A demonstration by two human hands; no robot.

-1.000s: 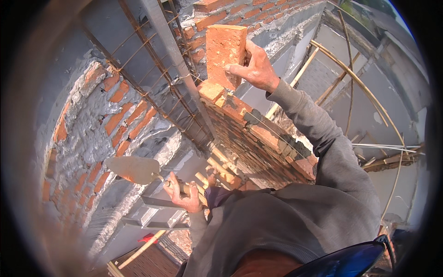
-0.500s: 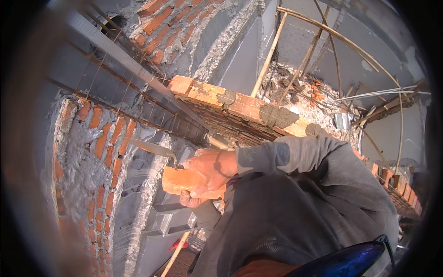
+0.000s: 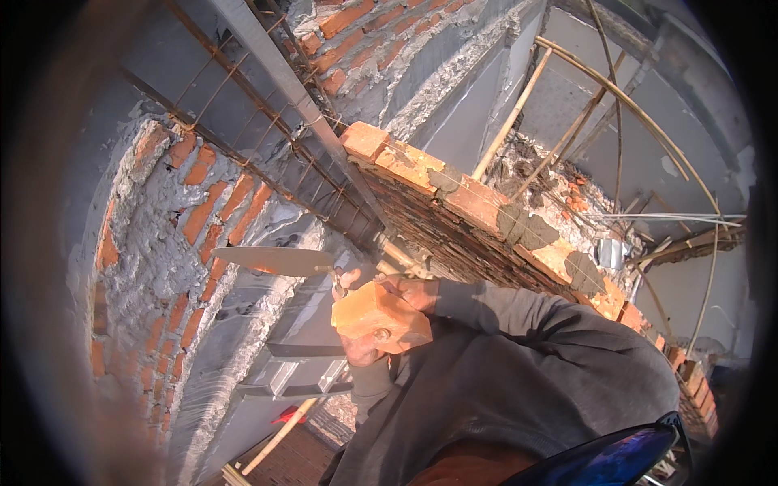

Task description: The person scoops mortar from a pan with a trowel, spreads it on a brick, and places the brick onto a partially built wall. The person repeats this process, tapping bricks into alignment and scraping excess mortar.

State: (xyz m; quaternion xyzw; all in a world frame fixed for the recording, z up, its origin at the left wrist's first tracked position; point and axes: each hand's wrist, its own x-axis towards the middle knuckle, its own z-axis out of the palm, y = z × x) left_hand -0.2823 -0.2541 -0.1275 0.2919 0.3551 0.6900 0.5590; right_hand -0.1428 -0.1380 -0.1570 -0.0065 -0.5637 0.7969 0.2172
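Observation:
An orange brick (image 3: 379,314) is held up before my chest, tilted. My left hand (image 3: 362,350) grips it from below, its thumb pressed on the brick's face. Just beyond the brick, my right hand (image 3: 415,293) is closed and partly hidden by it. The trowel (image 3: 275,261) projects leftward from the right hand's fingers, its flat metal blade seen broadside; the handle is mostly hidden. To the upper right runs a brick wall (image 3: 478,201), with grey mortar patches (image 3: 525,227) on its top course and a thin string along it.
A rebar cage (image 3: 243,121) and a straight metal bar (image 3: 279,73) slant down to the wall's end. At left stands a rough mortar-smeared brick wall (image 3: 198,219). Bamboo poles (image 3: 512,113) rise beyond the wall beside rubble (image 3: 559,182). Another pole (image 3: 279,437) lies below.
The brick has turned in my hands, and the right hand has shifted from over it to its far side. More of the trowel blade shows. The whole view has shifted.

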